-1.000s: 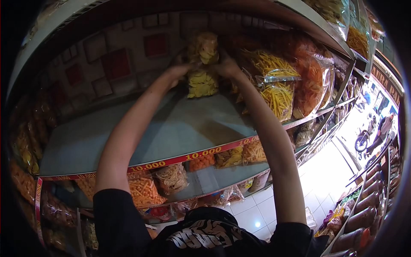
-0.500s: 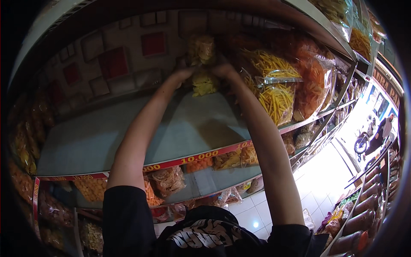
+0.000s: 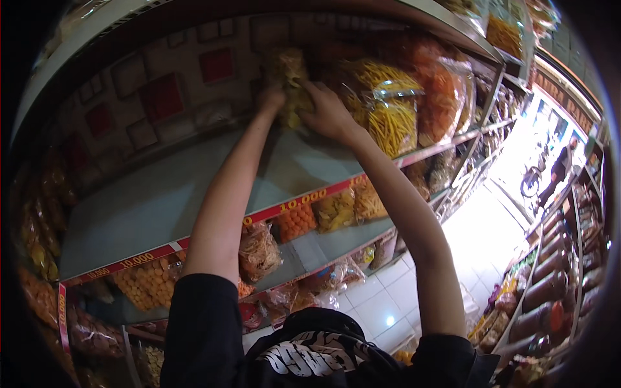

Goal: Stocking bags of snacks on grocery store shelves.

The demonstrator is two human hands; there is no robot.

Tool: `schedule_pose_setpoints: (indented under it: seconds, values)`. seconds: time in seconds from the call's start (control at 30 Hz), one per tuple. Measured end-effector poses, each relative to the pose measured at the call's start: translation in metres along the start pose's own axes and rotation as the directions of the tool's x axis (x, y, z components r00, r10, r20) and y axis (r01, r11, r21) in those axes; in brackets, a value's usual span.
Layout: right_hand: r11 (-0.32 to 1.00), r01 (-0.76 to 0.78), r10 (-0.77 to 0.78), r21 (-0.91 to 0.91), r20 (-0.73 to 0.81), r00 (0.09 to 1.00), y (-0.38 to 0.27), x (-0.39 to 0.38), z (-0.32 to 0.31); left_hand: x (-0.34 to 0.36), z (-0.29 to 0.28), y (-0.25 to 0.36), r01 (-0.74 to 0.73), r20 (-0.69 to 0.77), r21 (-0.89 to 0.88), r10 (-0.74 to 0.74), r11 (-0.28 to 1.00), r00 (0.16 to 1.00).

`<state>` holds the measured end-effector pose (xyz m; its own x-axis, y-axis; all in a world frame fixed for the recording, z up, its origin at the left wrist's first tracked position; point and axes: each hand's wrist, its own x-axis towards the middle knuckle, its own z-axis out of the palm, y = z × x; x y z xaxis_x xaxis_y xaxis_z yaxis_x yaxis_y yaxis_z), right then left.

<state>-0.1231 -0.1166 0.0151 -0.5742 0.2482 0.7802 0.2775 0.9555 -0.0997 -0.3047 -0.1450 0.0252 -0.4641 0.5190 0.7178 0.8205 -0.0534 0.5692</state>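
While both hands, left (image 3: pixel 272 98) and right (image 3: pixel 326 113), grip the snack bag (image 3: pixel 291 81), seat it upright beside the yellow packs (image 3: pixel 388 110) on the shelf (image 3: pixel 168 194).

Looks like a small snack shop, shelves packed top to bottom.

Clear bags of fried snacks (image 3: pixel 388 116) fill the upper shelf (image 3: pixel 162 200), with more bags (image 3: pixel 297 223) on the tier below, and red price strips (image 3: pixel 291 207) run along the shelf edges. At the right of the frame a tiled aisle (image 3: pixel 479 239) leads past racks of bottles (image 3: pixel 550 291) toward a bright street doorway (image 3: pixel 550 142).
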Motion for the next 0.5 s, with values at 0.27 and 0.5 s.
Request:
schedule_pose_setpoints:
  seconds: [0.27,0.5]
  values:
    - [0.908,-0.094,-0.023,0.408,0.273,0.962,-0.067,-0.177,-0.117,-0.096,-0.052,0.116,-0.021,-0.139,-0.629,-0.085,0.777,0.987]
    - [0.841,-0.529,0.45,0.108,0.402,0.797,-0.095,-0.369,-0.232,-0.255,-0.021,0.158,0.163,0.297,-0.812,0.157,0.56,0.942]
